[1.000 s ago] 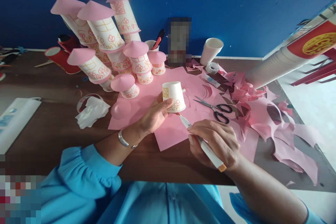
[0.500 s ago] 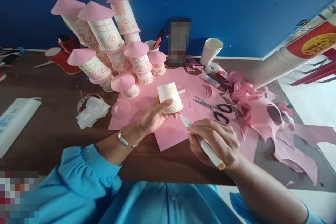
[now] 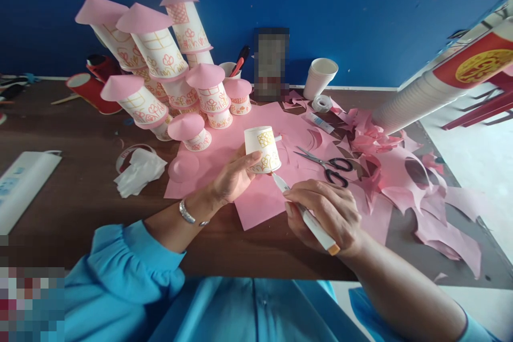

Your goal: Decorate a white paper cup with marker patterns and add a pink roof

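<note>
My left hand (image 3: 236,176) grips a small white paper cup (image 3: 260,141), turned rim down, with a yellow grid and a line-drawn flower on its side. A white marker (image 3: 315,224) with an orange end is held in my right hand (image 3: 326,214), its tip close to the cup's lower rim. Whether the tip touches the cup I cannot tell. Pink paper (image 3: 256,208) lies beneath both on the brown table. Beyond my left hand stand several stacked cup towers (image 3: 160,53) with pink cone tops and drawn flowers.
Black-handled scissors (image 3: 324,163) lie right of the cup. Pink scraps (image 3: 404,171) cover the right side. Plain white cups (image 3: 319,77) and a tape roll (image 3: 321,103) are at the back. Crumpled white tissue (image 3: 140,171) lies left, and a long cup stack (image 3: 436,91) leans in at right.
The cup in my left hand has turned a little, showing more of the yellow grid and flower. My right hand and the marker have shifted slightly left.
</note>
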### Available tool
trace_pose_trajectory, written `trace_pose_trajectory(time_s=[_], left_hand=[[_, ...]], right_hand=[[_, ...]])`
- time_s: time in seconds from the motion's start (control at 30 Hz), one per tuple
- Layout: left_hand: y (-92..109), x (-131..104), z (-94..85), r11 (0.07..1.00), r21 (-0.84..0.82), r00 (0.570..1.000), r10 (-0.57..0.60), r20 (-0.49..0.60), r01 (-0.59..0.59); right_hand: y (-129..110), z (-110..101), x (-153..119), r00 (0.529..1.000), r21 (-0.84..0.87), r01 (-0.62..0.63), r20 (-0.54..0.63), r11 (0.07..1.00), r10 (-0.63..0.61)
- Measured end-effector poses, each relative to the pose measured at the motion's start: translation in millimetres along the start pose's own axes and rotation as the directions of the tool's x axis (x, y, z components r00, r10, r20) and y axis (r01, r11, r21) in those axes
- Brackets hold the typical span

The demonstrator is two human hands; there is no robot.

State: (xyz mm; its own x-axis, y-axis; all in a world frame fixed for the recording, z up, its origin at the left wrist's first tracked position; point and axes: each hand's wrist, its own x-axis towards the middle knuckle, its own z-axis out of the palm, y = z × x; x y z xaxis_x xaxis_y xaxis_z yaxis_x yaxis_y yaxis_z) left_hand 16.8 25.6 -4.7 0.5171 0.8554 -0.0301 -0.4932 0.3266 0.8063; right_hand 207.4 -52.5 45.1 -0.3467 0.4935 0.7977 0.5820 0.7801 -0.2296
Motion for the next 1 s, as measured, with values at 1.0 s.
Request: trace_pose_trajectory(time_s=[1.0], left_hand=[[0.4,-1.0,-2.1,0.999,0.039,1.0,0.013,0.003,-0.013]], right_hand=[[0.3,-1.3,0.2,1.0,0.004,-0.011,-0.002,1.0,0.011]])
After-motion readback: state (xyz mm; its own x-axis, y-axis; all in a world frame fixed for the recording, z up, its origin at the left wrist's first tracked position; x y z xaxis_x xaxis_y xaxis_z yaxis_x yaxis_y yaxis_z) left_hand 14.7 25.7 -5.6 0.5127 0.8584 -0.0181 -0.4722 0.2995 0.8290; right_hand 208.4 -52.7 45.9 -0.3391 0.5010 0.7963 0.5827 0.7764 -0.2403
